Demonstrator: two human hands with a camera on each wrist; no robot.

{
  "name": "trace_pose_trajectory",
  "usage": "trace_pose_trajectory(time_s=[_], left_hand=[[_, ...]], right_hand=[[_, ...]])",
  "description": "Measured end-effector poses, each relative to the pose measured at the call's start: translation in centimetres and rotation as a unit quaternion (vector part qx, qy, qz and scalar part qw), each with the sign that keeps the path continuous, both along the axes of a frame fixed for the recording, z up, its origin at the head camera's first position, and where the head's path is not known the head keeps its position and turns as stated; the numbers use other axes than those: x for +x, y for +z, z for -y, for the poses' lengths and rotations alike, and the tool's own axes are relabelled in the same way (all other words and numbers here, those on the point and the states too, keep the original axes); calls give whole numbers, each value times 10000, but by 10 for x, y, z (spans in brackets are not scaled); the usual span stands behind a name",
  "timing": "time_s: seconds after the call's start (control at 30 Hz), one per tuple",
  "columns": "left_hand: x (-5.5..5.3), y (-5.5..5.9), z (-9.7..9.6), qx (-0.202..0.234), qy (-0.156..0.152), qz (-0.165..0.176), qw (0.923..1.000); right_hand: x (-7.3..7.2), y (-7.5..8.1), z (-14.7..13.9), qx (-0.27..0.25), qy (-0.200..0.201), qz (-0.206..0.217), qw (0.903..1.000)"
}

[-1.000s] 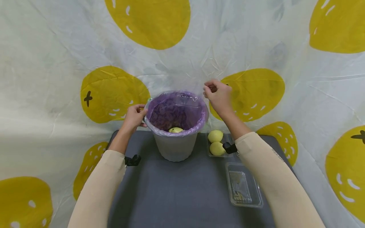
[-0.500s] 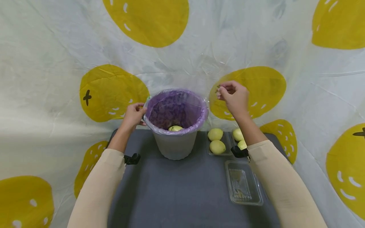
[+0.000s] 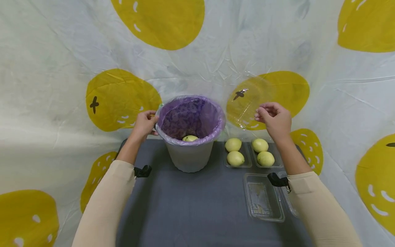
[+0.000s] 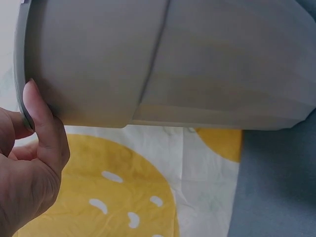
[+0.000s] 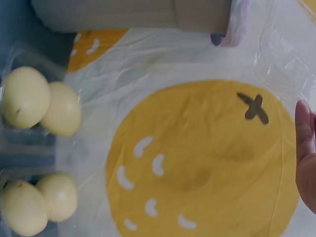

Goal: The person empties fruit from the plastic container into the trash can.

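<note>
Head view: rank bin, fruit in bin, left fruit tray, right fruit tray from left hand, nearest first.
1. Bin: left hand grips its rim.
2. Fruit in bin: right of the hand.
3. Left tray: right of the bin.
4. Right tray: beyond the left tray, farthest right.

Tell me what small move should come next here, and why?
Probably lower the right hand to set the clear plastic piece on the grey table: it hangs in the air, right of the purple-lined bin, which the left hand grips.
</note>
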State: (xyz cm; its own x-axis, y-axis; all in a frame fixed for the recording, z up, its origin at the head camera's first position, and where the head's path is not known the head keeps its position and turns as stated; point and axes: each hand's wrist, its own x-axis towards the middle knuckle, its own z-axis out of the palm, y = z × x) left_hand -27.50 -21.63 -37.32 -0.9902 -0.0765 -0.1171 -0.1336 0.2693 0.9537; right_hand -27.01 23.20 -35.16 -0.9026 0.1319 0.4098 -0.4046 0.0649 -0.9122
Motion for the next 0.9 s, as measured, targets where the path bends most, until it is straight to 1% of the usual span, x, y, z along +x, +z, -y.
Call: trace_pose_trajectory(time_s=[0.17,0.23,0.3,0.37,0.47,0.57,0.63,0.7,0.77,0.83,0.9], left_hand=[[1,1,-1,-1,15,16,10000],[1,1,-1,10,21,20,10000],[0,1,-1,8,21,21,10000],[0,1,0,14,24,18,10000],[1,2,0,26,5,20,10000],[1,2,0,38,-9,13,10000],[1,3,0,35,-1,8,10000],[1,3,0,29,12,12,10000],[1,3,0,21,17,27,10000],[1,2,0,22,21,51,10000],[2,2,0,12,6,68,10000]], right_hand=[[11,-14,-23,-389,49,93,9992],[15,-20,-32,-507,77,197,9985],[19,-26,-39,-534,75,396,9978],[21,-33,-46,-403,22,628,9972],[25,-44,-53,61,-68,947,9955],[29,-55,-57,567,-115,1166,9915],[32,-63,-59,927,-114,1343,9865],[36,-71,-60,1320,-103,1589,9784],[40,-80,-61,1714,-35,1882,9671],[44,-89,-60,1974,106,2161,9561],[48,-97,-59,2216,237,2350,9461]])
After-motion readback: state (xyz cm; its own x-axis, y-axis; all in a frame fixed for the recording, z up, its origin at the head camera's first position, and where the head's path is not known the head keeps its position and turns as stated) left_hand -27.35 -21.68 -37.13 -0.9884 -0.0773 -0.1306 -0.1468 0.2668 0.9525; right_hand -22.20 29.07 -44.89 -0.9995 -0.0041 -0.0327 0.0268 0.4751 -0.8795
